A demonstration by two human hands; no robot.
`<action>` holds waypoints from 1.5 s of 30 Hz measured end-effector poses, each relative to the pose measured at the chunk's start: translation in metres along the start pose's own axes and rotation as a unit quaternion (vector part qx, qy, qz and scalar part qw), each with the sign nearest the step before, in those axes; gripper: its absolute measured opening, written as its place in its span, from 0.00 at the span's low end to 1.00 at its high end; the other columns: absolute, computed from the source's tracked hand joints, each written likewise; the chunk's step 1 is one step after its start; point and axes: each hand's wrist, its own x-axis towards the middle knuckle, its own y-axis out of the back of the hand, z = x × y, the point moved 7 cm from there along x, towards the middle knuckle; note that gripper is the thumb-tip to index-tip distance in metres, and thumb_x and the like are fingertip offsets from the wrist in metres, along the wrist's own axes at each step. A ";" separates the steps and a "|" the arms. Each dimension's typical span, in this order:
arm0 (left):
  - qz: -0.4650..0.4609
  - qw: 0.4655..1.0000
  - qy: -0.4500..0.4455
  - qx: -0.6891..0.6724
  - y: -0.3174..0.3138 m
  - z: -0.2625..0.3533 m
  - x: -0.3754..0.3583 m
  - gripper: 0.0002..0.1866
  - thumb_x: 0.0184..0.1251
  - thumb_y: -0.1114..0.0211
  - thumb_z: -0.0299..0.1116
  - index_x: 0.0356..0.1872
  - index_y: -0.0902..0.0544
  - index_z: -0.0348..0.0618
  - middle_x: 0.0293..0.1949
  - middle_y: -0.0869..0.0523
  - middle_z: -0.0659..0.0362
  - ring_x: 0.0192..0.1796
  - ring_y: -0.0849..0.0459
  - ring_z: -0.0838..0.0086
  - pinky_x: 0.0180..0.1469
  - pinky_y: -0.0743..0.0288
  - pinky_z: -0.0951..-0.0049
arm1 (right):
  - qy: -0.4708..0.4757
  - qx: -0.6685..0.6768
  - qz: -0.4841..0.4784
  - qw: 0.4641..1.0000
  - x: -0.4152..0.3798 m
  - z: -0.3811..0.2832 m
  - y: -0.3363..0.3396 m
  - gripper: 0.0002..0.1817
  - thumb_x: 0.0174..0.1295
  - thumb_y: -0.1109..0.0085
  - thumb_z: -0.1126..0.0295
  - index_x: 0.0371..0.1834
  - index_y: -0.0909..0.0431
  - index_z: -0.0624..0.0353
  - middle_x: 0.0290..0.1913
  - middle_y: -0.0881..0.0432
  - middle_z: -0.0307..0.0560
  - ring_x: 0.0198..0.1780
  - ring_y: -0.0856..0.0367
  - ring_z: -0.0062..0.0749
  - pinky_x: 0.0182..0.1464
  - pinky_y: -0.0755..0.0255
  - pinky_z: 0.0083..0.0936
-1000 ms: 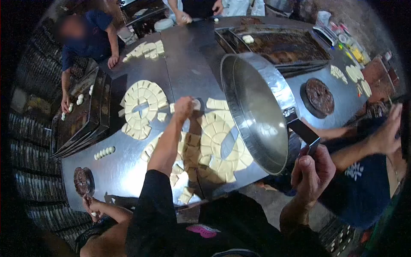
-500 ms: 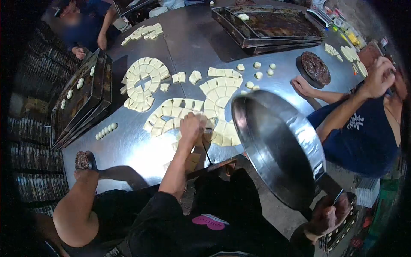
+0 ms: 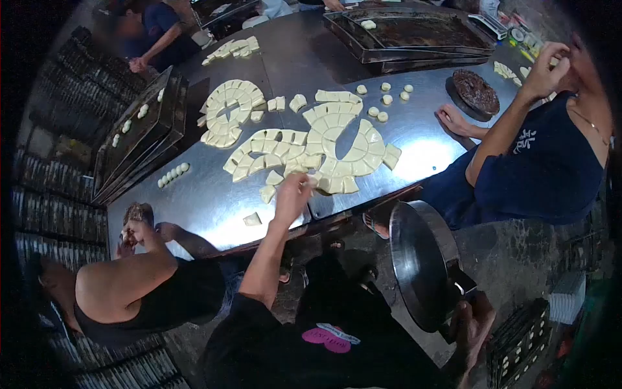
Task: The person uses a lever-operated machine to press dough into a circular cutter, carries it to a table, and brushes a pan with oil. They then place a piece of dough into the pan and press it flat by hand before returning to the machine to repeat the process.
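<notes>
My right hand (image 3: 474, 324) is wrapped round the handle of a deep round metal pan (image 3: 403, 253). The pan is tilted on its side, below the table's front edge, with its hollow facing left. Over the table's near edge, my left hand (image 3: 293, 198) has its fingers bent together among pale cut dough pieces (image 3: 327, 152). Whether a piece is between those fingertips is hidden. The dough lies in curved, sectioned slabs with gaps between some parts. A loose dough piece (image 3: 253, 220) sits to the left of my left hand.
Co-workers stand left (image 3: 129, 285), right (image 3: 538, 155) and far left (image 3: 159, 39). Stacked trays (image 3: 175, 123) and large dark trays (image 3: 421, 32) rest on the metal table (image 3: 285, 71). A brown round mass (image 3: 476, 93) lies at right, small dough balls (image 3: 387, 99) near it.
The pan has moved down and away from the table, uncovering more dough on the right. My left hand remains at the dough. The left co-worker's hands have come together round a brown lump.
</notes>
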 end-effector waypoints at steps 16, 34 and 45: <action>0.069 0.944 -0.058 0.318 -0.048 0.000 0.037 0.10 0.51 0.38 0.32 0.35 0.18 0.41 0.31 0.18 0.52 0.36 0.20 0.54 0.45 0.33 0.54 | -0.070 -0.004 0.069 0.995 -0.039 0.090 0.055 0.17 0.65 0.41 0.59 0.32 0.25 0.67 0.21 0.26 0.38 0.20 0.31 0.18 0.22 0.40 0.20; 0.016 0.996 0.082 0.033 -0.003 0.034 -0.008 0.09 0.64 0.37 0.32 0.35 0.17 0.35 0.27 0.18 0.50 0.28 0.19 0.62 0.32 0.26 0.65 | -0.193 -0.018 0.154 0.969 -0.007 0.105 0.081 0.09 0.65 0.44 0.70 0.29 0.26 0.62 0.19 0.30 0.34 0.19 0.35 0.15 0.19 0.44 0.17; -0.700 0.654 0.077 -0.275 -0.454 0.191 -0.215 0.16 0.70 0.39 0.42 0.48 0.18 0.39 0.43 0.15 0.56 0.43 0.17 0.72 0.48 0.23 0.73 | -0.135 0.056 0.290 0.946 -0.009 0.162 0.236 0.11 0.63 0.40 0.68 0.37 0.22 0.68 0.25 0.21 0.38 0.25 0.26 0.17 0.26 0.33 0.17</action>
